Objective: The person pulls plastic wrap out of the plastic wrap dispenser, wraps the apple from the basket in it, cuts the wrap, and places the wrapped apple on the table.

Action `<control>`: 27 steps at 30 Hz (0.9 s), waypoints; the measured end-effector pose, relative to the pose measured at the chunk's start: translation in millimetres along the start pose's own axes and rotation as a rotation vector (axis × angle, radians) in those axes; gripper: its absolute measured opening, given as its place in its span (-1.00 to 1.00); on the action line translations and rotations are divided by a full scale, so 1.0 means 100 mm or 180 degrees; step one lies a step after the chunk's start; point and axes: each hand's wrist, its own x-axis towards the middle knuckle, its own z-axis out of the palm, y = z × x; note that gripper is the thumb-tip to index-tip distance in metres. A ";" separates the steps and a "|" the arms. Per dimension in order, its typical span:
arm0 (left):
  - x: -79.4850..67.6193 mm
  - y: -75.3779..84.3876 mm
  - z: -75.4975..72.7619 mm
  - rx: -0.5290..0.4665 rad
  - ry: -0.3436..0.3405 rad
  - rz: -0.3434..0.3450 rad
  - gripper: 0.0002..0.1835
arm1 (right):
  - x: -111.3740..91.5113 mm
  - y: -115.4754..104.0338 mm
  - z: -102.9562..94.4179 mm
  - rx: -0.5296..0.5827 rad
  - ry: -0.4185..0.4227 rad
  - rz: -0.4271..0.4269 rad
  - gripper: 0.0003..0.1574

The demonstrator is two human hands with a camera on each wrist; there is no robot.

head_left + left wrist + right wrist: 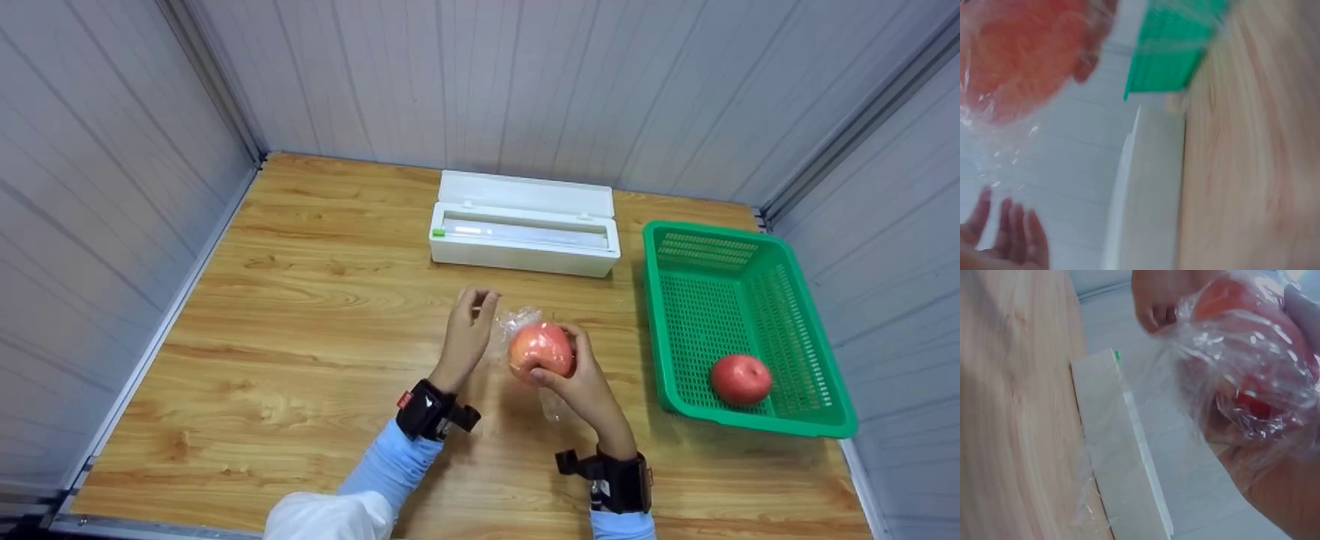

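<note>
My right hand (592, 386) holds a red apple (541, 349) above the table, thumb on its near side and fingers around the right. Clear plastic wrap (523, 318) covers the apple, bunching at its far left and trailing beneath. Wrinkled, shiny film (1224, 343) fills much of the right wrist view. Just left of the apple is my left hand (466, 337), holding nothing, its fingers loosely bent. In the left wrist view those fingers (1034, 233) stand a little apart from the loose film below the apple (1022, 56).
Behind the hands, a white wrap box (525, 259) stands with its lid (525, 193) raised and a roll of film (525, 232) inside. To the right, a green basket (656, 330) holds another red apple (741, 379). Pale panel walls enclose the wooden table (300, 337).
</note>
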 end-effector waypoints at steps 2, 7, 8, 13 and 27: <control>-0.06 0.04 0.00 0.0315 0.0112 0.0364 -0.75 | 0.01 0.00 0.00 -0.0024 0.0072 0.0057 -0.03; -0.20 0.13 0.05 0.0871 -0.0395 0.0715 -0.63 | 0.03 0.00 0.00 -0.0035 0.0156 0.0047 0.03; -0.21 0.13 0.06 0.0934 -0.0532 0.0674 -0.57 | 0.03 0.01 0.00 -0.0043 0.0155 0.0024 0.04; -0.27 0.10 0.10 0.0949 -0.0943 0.0430 -0.38 | 0.03 0.02 0.04 -0.0263 0.0144 -0.0086 0.06; -0.24 0.00 0.09 0.0819 -0.1093 0.0239 -0.34 | 0.06 0.04 0.10 -0.0496 0.0125 -0.0357 0.12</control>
